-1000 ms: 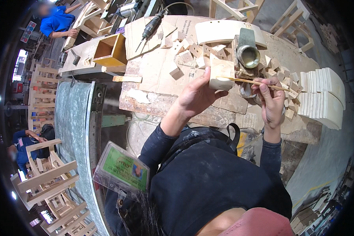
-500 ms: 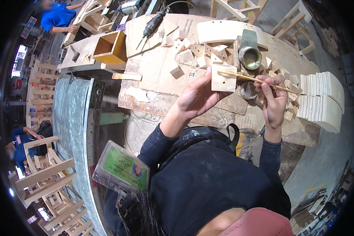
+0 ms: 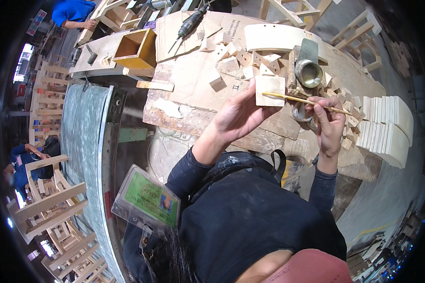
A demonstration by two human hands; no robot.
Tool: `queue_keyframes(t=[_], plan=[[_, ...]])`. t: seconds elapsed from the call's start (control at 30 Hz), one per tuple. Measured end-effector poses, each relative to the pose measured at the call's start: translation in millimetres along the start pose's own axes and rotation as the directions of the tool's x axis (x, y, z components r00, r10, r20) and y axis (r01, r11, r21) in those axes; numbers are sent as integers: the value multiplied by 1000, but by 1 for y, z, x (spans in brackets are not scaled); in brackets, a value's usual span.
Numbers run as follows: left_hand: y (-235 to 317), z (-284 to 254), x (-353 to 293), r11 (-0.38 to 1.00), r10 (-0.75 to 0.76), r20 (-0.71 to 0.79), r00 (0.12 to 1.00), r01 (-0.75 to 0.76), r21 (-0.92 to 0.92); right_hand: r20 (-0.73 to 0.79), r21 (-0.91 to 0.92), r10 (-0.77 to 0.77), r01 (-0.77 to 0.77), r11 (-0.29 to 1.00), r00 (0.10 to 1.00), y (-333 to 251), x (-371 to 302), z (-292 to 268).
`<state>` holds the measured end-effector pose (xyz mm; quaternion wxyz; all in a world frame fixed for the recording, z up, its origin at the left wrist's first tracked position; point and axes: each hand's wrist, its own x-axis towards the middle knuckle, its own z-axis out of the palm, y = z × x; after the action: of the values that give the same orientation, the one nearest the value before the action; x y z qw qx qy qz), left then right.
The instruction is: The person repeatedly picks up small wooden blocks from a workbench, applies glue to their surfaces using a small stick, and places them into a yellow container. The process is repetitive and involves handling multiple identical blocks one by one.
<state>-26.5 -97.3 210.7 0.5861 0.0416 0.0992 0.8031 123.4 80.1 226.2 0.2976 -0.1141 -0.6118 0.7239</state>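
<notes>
Clear plastic rectangular badge sleeve with green card (image 3: 148,202): near left, against the dark-clothed shoulder, tilted. Small multicoloured rectangular sign (image 3: 38,20): far left edge, blurred.

Dark navy long-sleeved top, dusty and smudged pale at the sleeves, which run down to the wrists; left hand (image 3: 238,118) and right hand (image 3: 329,126) bare, no gloves. Black strap looped over the shoulder near the collar. Clear plastic badge holder (image 3: 146,202) with a green card hangs at the chest on the left side; a pinkish-red cap edge shows at the bottom.
</notes>
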Motion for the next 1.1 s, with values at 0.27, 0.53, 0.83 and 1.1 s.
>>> queue_keyframes(t=[0.27,0.53,0.83,1.1], plan=[[38,-10,-17,995,94,0,996,-94,-42,4,57,140,-140,988,990,18,21,32],[152,-75,-63,865,501,-178,847,-491,102,-130,155,283,-263,952,950,49,67,83],[438,-244,-168,186,963,-269,-30,-650,737,-149,61,313,-307,950,938,87,142,180],[594,-373,-154,202,906,-146,-398,103,974,-265,-54,343,-369,928,901,109,173,233]])
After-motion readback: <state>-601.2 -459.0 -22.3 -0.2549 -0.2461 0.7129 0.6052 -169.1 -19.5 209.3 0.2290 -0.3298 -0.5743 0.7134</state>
